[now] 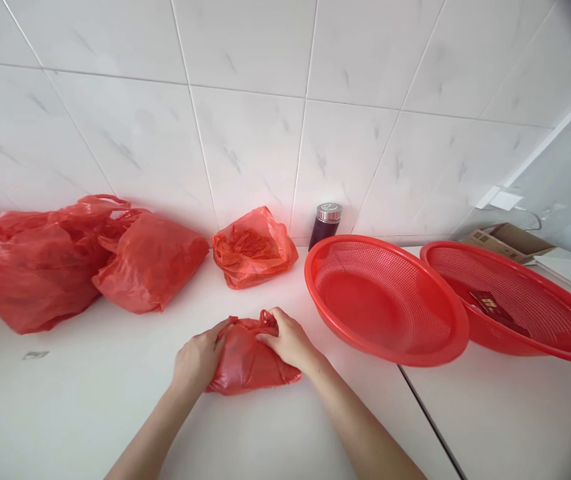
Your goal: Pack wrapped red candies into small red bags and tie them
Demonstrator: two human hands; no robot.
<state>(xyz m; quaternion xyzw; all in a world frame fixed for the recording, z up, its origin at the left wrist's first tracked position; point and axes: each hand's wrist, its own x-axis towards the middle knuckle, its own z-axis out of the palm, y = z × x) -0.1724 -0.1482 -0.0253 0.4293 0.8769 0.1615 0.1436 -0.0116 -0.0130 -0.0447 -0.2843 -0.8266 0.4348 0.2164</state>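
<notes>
A red plastic bag with something inside rests on the white table in front of me; its contents are hidden. My left hand is closed on the bag's left upper side, the fingertips tucked behind it. On the other side, my right hand grips the upper right of the same bag, near a looped handle that sticks up by the fingers. Behind it, close to the wall, sits an open, crumpled red plastic bag.
Filled red bags stand along the wall at the left, one tilted. Right of my hands are a red colander and a second colander holding dark red packets. Behind them are a dark flask and a cardboard box.
</notes>
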